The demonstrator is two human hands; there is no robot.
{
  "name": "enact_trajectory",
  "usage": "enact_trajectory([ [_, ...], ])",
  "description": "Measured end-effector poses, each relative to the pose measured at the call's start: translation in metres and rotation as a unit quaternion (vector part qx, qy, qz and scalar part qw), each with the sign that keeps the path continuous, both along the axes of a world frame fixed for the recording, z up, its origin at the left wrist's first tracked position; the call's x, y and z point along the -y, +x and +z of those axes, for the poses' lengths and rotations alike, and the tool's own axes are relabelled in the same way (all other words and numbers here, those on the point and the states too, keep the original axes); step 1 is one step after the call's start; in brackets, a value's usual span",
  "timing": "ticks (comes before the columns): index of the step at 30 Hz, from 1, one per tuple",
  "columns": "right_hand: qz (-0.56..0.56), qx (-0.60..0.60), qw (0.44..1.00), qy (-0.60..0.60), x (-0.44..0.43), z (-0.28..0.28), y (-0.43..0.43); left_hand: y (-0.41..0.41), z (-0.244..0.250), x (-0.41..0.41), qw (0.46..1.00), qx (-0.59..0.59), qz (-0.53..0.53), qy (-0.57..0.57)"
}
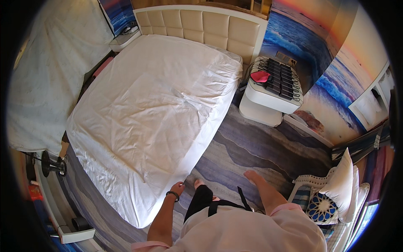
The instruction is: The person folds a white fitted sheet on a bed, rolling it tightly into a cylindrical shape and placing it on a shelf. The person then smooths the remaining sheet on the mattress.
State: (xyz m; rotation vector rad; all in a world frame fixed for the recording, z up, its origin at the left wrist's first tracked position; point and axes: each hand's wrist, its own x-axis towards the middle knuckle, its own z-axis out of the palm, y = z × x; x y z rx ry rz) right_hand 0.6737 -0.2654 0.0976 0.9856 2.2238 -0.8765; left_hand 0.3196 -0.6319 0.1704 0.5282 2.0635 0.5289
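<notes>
A large bed stands before me, its mattress covered by a wrinkled white sheet (138,107). The sheet hangs over the near end and sides, and is bunched up near the far right corner, where a bit of the mattress (228,54) shows. My left hand (177,188), with a dark bracelet at the wrist, is beside the bed's near right edge. Its fingers are curled, and whether they hold something small cannot be made out. My right hand (251,176) hangs over the patterned floor, away from the bed, fingers loosely extended with nothing visible in them.
Right of the tufted headboard (192,23), a white nightstand (264,99) carries several black devices (278,77) with cables and a red cloth (260,76). A seat with pillows (338,186) is at my right. At left are a small fan (50,164) and a low white shelf (77,236).
</notes>
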Motion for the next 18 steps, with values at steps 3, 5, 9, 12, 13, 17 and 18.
enact_trajectory([
  [3,-0.167,-0.029,0.981,-0.090,-0.012,0.019,-0.015,-0.025,-0.028,-0.032,1.000,0.017,-0.010,0.008],
  [5,-0.221,-0.045,0.966,-0.125,-0.028,0.021,-0.031,-0.041,-0.052,-0.053,0.999,0.014,-0.024,0.016],
  [9,-0.247,-0.050,0.953,-0.170,-0.085,0.006,-0.093,-0.083,-0.082,-0.101,0.999,0.022,-0.012,0.021],
  [12,-0.247,-0.064,0.951,-0.174,-0.137,-0.002,-0.160,-0.123,-0.083,-0.147,0.997,0.060,0.051,0.005],
  [13,-0.261,-0.043,0.950,-0.164,-0.154,-0.002,-0.180,-0.137,-0.080,-0.165,0.997,0.046,0.053,0.007],
  [17,-0.189,-0.151,0.962,-0.124,-0.235,0.001,-0.261,-0.196,-0.061,-0.245,0.999,0.028,0.015,0.024],
  [18,-0.234,-0.167,0.948,-0.140,-0.248,0.001,-0.280,-0.211,-0.054,-0.264,1.000,0.017,-0.003,0.014],
])
